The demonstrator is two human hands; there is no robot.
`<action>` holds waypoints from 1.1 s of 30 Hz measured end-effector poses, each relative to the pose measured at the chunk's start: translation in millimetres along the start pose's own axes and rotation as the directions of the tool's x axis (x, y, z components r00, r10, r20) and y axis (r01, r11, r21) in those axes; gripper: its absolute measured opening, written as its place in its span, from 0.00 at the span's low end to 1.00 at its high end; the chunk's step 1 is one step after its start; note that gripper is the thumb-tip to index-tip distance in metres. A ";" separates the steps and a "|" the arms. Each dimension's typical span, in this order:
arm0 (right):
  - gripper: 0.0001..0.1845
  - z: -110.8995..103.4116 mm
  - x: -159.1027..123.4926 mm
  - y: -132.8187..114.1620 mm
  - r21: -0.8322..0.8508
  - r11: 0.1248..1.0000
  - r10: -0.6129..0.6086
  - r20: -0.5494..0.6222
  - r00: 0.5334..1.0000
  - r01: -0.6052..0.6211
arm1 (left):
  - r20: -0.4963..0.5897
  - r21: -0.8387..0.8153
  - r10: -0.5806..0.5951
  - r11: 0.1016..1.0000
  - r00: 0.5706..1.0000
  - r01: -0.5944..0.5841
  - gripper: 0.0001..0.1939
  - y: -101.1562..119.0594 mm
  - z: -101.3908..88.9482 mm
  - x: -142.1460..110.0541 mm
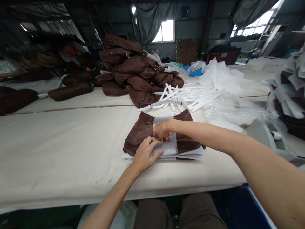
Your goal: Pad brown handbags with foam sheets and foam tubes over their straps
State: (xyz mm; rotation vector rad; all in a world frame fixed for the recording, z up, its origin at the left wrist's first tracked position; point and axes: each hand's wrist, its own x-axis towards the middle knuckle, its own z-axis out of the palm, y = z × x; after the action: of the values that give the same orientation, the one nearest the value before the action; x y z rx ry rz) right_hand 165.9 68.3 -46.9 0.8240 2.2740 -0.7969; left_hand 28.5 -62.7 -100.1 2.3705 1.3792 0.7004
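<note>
A dark brown leather bag (138,133) lies flat on the cream-covered table before me, with a band of translucent foam wrap (170,147) around its middle. White paper sheets (192,155) stick out from under its near edge. My left hand (147,152) rests on the bag and the left edge of the band, its fingers extended and thumb apart. Just above it, my right hand (164,129) is closed over the band with its fingers curled in. Whatever those fingers pinch is hidden.
Behind the bag are a heap of brown bags (138,68) and a pile of white tubes (190,95). Clear plastic (228,109) and a grey tape dispenser (264,135) lie to the right, near stacked wrapped bags (286,92). Another person (76,58) is at the far left.
</note>
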 end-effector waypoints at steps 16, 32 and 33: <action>0.16 0.4 -2.6 5.5 0.094 0.995 0.024 0.022 0.999 -0.026 | 0.014 0.113 -0.013 0.994 1.000 0.011 0.18 4.4 6.5 -8.1; 0.20 53.9 -73.3 -3.7 -0.017 0.968 0.153 -0.751 0.642 -0.251 | -0.050 0.012 -0.070 0.997 0.996 0.071 0.11 -1.2 6.2 -5.9; 0.21 72.5 -71.0 -7.0 -0.064 0.978 0.073 -0.787 0.612 -0.200 | -0.063 -0.001 -0.088 0.996 0.994 0.088 0.10 -2.2 6.4 -4.2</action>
State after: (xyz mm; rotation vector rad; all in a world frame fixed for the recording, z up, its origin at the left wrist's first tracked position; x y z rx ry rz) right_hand 229.0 -11.3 -43.0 1.4742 2.9108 -0.1597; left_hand 28.6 -65.4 -107.6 2.2911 1.5008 0.7552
